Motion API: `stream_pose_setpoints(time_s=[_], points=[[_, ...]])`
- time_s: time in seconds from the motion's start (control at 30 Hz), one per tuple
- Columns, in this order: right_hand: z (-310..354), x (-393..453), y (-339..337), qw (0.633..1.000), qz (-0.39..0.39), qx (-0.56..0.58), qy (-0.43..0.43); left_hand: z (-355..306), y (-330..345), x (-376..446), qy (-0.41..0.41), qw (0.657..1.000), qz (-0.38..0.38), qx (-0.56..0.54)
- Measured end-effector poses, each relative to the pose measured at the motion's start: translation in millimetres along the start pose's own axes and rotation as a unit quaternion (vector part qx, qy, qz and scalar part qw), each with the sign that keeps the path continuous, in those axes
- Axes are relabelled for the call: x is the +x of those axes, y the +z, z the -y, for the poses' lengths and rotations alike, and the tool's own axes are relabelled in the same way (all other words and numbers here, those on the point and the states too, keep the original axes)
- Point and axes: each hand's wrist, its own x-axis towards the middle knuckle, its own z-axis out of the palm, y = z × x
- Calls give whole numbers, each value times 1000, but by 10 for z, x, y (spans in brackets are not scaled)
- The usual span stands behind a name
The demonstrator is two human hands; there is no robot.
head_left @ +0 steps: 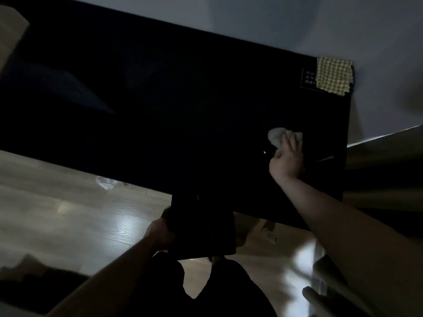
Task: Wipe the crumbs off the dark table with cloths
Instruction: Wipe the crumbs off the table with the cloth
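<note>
The dark table point(183, 99) fills the middle of the view in dim light. My right hand point(287, 160) reaches over its right part and presses a crumpled pale cloth point(278, 136) onto the top, fingers curled round it. A small light crumb point(264, 152) lies just left of that hand. A yellow checked cloth point(334, 75) lies flat at the table's far right corner, partly over a printed label. My left hand point(159, 233) grips the left side of a dark flat object point(203, 227) held at the table's near edge; what that object is I cannot tell.
Pale wood floor point(80, 220) lies below the table's near edge, with a crumpled clear plastic scrap point(105, 182) on it. A slipper point(271, 235) shows under the table edge. Chair or furniture legs point(325, 287) stand at bottom right. A wall point(297, 24) runs behind.
</note>
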Motion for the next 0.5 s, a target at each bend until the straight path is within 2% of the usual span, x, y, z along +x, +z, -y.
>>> stream_pose_setpoints(time_s=[0.1,0.27,0.4,0.5], points=[[319,-442,243,995,19,20,-94,-53,62,-15,-8,1000,-4,-1],[484,-1328,514,958,133,135,-216,-89,102,-89,-25,1000,1,1],[424,-1883,562,918,242,177,-258,-124,95,-155,-25,1000,8,2],[349,-2061,368,894,295,209,-264,-181,71,-201,-27,999,10,15]])
